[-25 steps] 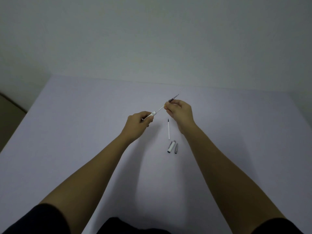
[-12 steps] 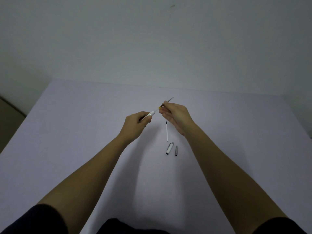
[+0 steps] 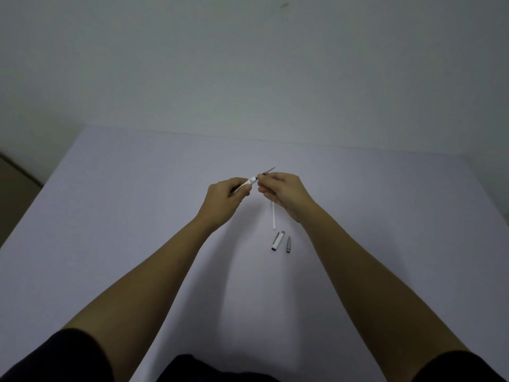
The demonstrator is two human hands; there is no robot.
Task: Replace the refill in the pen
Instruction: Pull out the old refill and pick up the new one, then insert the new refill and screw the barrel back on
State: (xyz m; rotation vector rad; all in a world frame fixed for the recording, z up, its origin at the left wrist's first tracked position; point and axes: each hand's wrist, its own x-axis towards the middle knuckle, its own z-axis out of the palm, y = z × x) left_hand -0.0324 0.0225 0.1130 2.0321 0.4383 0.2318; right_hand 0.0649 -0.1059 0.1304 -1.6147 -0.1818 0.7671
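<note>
Between both hands' fingers (image 3: pixel 263 180), refill (image 3: pixel 268 171), pen barrel (image 3: pixel 251 181) touching

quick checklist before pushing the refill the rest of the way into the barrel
1. Left hand grips white barrel: ok.
2. Right hand pinches refill: ok.
3. Refill in line with barrel mouth: ok.
4. How far in it sits: cannot tell.
5. Spare white refill lies on table, apart from the hands: ok.
6. Cap and grey tip within reach: ok.

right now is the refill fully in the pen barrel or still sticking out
Sticking out: the refill pinched by the right hand protrudes from the barrel.
</note>
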